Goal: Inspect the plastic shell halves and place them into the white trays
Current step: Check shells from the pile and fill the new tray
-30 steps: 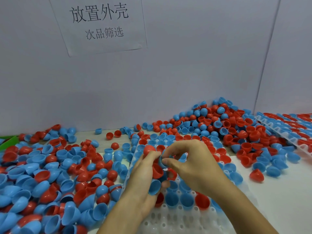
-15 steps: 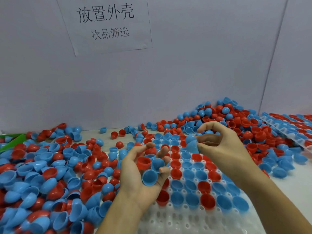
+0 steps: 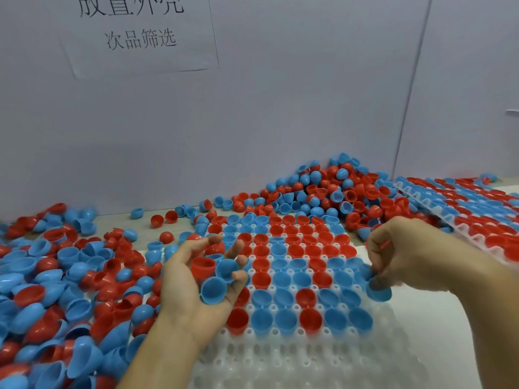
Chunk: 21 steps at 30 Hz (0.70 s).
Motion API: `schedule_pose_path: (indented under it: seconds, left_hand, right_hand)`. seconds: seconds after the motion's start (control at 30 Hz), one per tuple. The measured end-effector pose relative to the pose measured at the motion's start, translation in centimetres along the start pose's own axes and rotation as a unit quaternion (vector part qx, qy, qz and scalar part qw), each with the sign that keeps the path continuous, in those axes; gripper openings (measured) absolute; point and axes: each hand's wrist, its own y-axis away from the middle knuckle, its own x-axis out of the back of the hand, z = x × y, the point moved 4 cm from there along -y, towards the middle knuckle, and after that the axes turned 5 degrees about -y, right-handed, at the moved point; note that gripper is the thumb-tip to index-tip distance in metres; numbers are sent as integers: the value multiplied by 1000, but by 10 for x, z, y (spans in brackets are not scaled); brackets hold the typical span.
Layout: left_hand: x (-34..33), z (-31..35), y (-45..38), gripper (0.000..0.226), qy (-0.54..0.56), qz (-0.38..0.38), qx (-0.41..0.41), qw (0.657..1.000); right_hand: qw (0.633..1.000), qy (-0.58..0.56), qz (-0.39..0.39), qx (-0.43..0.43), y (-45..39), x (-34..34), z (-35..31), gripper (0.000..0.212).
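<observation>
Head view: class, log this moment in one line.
left hand: cups three shells | right hand: lowers blue shell at white tray edge

Two bare forearms, left hand (image 3: pixel 196 279), right hand (image 3: pixel 407 254), no sleeves

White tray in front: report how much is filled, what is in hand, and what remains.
Done: the far rows of the white tray hold red and blue shells. In hand: the right hand lowers a blue shell at the filled area's right edge; the left hand cradles a red shell and two blue ones. Left: the near rows are empty, and the loose pile waits.
</observation>
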Motion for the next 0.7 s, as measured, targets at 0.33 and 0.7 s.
schedule_pose_path:
  seconds: [0.33, 0.7]
  left_hand:
    - [-2, -1, 0, 20, 4, -16, 7, 1000]
    - [-5, -1, 4, 19, 27, -15, 10, 999]
  right_hand:
    - [987, 116, -83, -75, -1, -26, -4, 18]
    - [985, 114, -94, -83, -10, -30, 2, 22]
